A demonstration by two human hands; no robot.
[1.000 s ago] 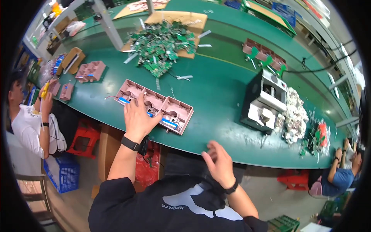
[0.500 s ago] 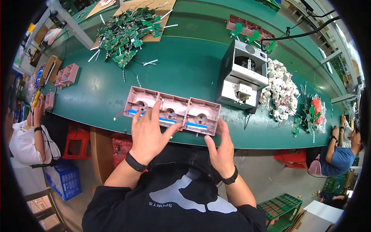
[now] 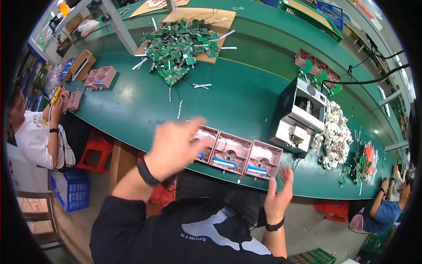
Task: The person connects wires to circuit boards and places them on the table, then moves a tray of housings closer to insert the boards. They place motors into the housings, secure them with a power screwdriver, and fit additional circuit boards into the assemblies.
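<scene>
In front of me at the table's near edge lies a pink plastic housing [image 3: 235,143] with three compartments, turned open side up. Blue strips run along its near side, and a short red wire hangs over the near edge. My left hand [image 3: 173,145] is above the housing's left end and hides part of it. It is blurred, but its fingers look spread and I see nothing in them. My right hand [image 3: 280,193] is by the near right corner, thumb and fingers apart and holding nothing; whether it touches the housing I cannot tell.
A heap of green circuit boards [image 3: 178,46] lies on cardboard at the back. A black-and-white machine [image 3: 299,116] stands to the right, beside piled white wired parts [image 3: 336,136]. Further pink housings [image 3: 101,78] lie left. A co-worker [image 3: 37,136] holds a yellow tool at left.
The view has turned, so the table's contents sit further right in the picture. My left hand has moved off the housing's middle toward its left end. My right hand stays near the right end.
</scene>
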